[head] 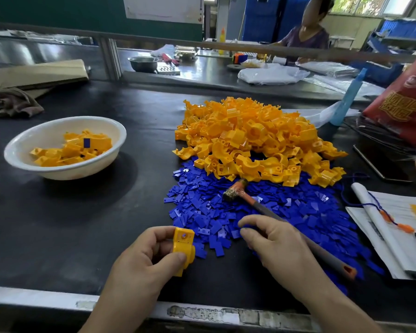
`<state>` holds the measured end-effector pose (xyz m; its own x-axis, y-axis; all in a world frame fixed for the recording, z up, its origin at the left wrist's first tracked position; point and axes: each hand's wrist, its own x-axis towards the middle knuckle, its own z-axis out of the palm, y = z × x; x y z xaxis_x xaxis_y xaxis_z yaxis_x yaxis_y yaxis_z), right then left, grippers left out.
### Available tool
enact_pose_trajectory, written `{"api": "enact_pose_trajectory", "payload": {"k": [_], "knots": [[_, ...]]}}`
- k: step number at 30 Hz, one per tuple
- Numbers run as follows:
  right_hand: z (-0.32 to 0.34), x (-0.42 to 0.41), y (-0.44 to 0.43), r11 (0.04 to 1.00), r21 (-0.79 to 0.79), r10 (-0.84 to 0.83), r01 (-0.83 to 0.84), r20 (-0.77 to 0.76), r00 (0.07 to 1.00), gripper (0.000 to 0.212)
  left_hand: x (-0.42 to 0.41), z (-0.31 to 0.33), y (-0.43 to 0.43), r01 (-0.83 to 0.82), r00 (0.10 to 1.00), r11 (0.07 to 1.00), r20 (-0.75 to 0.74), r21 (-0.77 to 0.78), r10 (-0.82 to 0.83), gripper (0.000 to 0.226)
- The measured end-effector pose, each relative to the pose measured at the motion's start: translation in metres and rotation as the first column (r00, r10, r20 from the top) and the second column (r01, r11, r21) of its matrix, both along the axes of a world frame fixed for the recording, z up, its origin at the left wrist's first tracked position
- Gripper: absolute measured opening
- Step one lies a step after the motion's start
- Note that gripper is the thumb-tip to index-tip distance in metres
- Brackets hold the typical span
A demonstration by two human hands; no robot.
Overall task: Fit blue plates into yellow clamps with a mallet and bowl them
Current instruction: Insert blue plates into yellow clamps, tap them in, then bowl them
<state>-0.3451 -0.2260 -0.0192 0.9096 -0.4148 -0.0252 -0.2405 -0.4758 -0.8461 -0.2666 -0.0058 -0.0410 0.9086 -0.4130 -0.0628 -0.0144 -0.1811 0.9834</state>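
My left hand (pixel 144 258) grips a yellow clamp (pixel 183 248) between thumb and fingers, near the table's front edge. My right hand (pixel 271 243) hovers with curled fingers over the near edge of the blue plate pile (pixel 262 212); whether it pinches a plate I cannot tell. The mallet (pixel 235 189) lies on the blue plates, its handle running under my right hand toward the lower right. A big heap of yellow clamps (pixel 255 140) sits behind the plates. The white bowl (pixel 34 138) at the left holds several fitted clamps.
Papers with a pen (pixel 394 227) lie at the right, a red bag (pixel 404 106) behind them. Folded cardboard (pixel 34 75) and a cloth sit at the far left. Across the divider rail a person sits at another bench with a metal bowl (pixel 143 62).
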Motion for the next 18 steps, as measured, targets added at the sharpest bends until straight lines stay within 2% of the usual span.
{"api": "enact_pose_trajectory", "payload": {"k": [5, 9, 14, 16, 18], "knots": [[0.001, -0.011, 0.011, 0.996, 0.075, -0.036, 0.037, -0.016, 0.999, 0.022, -0.001, 0.003, -0.002, -0.003, 0.999, 0.998, -0.037, -0.067, 0.001, 0.044], [0.008, -0.013, 0.019, 0.989, 0.146, -0.03, 0.018, 0.079, 0.996, 0.022, -0.007, 0.006, -0.011, 0.014, 0.998, 0.993, -0.062, -0.12, -0.021, 0.038], [0.018, -0.011, 0.038, 0.894, 0.446, -0.051, -0.046, 0.202, 0.978, 0.027, -0.012, 0.008, -0.025, 0.009, 0.994, 0.982, -0.106, -0.189, -0.029, 0.04], [0.018, -0.011, 0.047, 0.906, 0.418, -0.032, -0.074, 0.24, 0.97, 0.027, -0.014, 0.009, -0.029, 0.012, 0.99, 0.972, -0.131, -0.236, -0.044, 0.042], [0.017, -0.012, 0.052, 0.963, 0.255, 0.015, -0.087, 0.274, 0.961, 0.023, -0.016, 0.009, -0.03, 0.029, 0.987, 0.963, -0.145, -0.267, -0.07, 0.043]]}}
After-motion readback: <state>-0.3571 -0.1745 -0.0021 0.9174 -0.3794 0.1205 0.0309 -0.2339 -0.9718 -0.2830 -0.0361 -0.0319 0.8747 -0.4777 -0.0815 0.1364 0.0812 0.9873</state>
